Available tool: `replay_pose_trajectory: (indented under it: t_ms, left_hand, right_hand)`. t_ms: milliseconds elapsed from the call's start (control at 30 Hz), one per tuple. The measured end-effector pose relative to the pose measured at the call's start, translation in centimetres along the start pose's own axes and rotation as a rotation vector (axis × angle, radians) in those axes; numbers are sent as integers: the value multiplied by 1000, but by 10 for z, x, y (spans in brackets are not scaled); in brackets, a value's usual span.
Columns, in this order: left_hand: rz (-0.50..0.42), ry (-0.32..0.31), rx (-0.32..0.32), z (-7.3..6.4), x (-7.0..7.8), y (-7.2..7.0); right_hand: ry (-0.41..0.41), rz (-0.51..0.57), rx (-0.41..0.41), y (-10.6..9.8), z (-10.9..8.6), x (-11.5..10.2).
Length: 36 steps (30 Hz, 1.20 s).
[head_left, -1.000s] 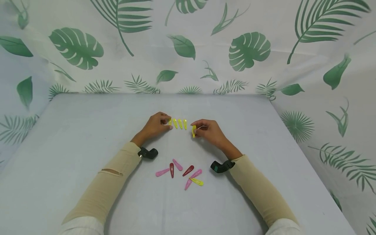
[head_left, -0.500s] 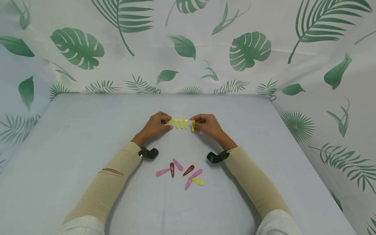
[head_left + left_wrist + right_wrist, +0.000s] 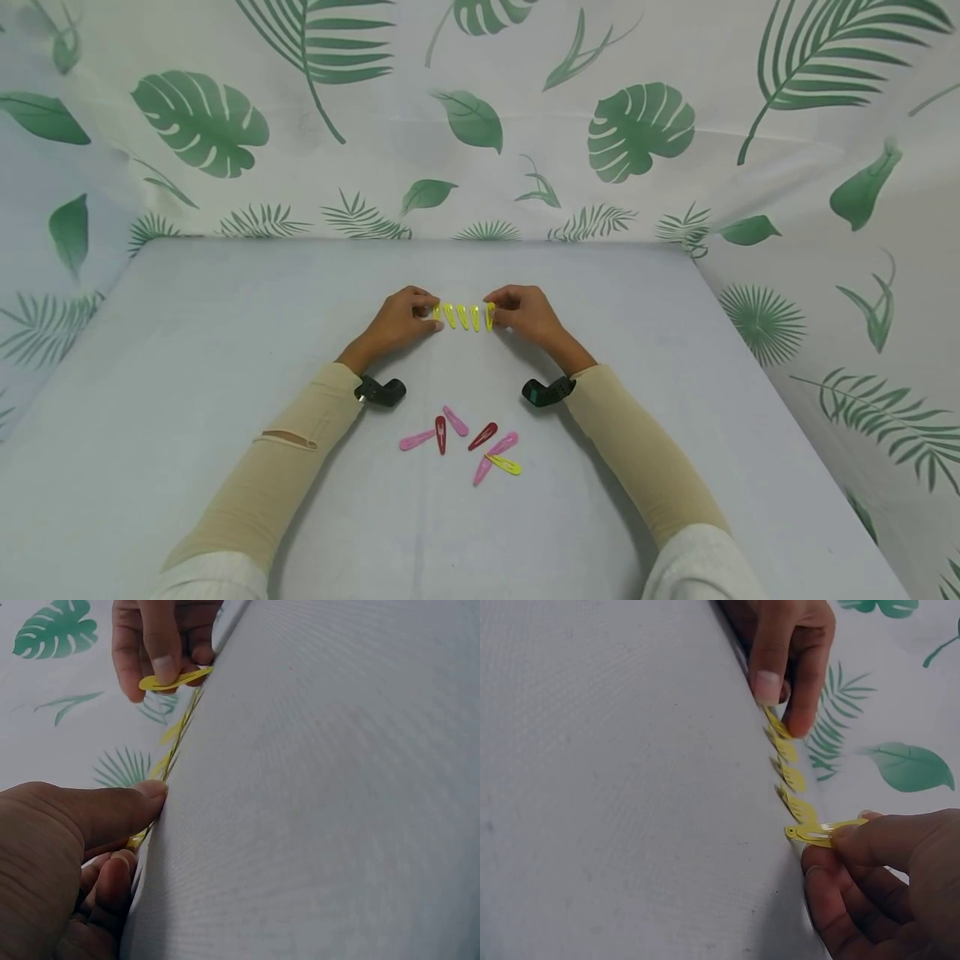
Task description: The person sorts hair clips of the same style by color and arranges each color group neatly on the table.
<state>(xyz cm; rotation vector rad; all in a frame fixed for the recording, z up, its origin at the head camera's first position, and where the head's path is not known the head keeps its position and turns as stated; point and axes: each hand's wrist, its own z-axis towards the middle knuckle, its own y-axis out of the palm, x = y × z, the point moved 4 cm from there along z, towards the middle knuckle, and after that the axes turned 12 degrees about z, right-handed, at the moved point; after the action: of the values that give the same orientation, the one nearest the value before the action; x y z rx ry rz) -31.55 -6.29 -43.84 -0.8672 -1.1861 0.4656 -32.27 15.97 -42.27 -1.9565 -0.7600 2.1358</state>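
- Right hand [image 3: 528, 315] pinches one yellow clip [image 3: 490, 317].
- Left hand [image 3: 399, 320] pinches another yellow clip [image 3: 437, 312] between thumb and fingers.
- Three more yellow clips [image 3: 462, 317] lie side by side on the counter [image 3: 225, 333] between the hands.

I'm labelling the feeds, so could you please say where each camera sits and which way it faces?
Head: on the head, facing forward and down at the table; forearms, left hand and right hand show.
Left wrist: worn there, looking past the left hand towards the right hand.
Right wrist: worn there, looking past the right hand towards the left.
Wrist views share both hands and yellow clips.
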Motion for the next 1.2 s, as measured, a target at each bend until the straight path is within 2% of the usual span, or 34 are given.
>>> replay_pose_trajectory:
  t_ms: [133,400,633,867,1200]
  left_hand:
    - [-11,3,4,0,0,0]
    - [-3,1,3,0,-1,1]
    - [-7,1,3,1,-1,1]
    - [-10,3,2,1,-1,1]
    - [-5,6,3,0,-1,0]
  right_hand:
    - [23,-24,7,1,3,4]
    - [13,-123,10,5,8,5]
    - [58,-159,-2,7,11,4]
    - [77,-131,19,5,10,5]
    - [35,-64,28,1,1,3]
